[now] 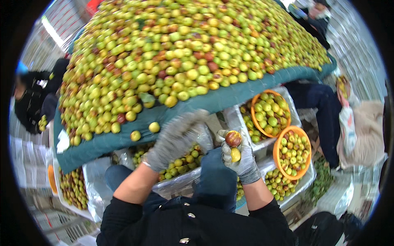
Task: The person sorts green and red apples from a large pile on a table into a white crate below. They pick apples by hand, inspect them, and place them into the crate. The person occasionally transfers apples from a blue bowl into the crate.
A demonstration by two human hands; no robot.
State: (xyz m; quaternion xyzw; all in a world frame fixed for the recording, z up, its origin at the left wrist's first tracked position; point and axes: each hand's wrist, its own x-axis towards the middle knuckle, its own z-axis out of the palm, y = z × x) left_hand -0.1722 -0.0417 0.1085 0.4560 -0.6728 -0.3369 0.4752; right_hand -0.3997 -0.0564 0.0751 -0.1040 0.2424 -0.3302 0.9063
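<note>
A big heap of green, yellow and reddish-brown jujubes (184,49) lies before me on a dark green cloth (197,106). My right hand (241,156), in a grey knitted glove, is palm up and holds a reddish-brown jujube (233,139) with a yellow jujube (235,154) below it. Blurred by motion, my gloved left hand (177,140) is over a plastic-lined crate of jujubes (181,165), close to the cloth's edge. Whether it holds anything is hidden. Two loose jujubes (154,127) rest on the cloth just left of it.
Two orange baskets of jujubes (271,113) (292,152) sit on white lined crates (294,190) to my right. Another crate of jujubes (74,187) stands at left. Co-workers sit at left (34,98) and right (326,113). Leaves (321,178) litter the floor at right.
</note>
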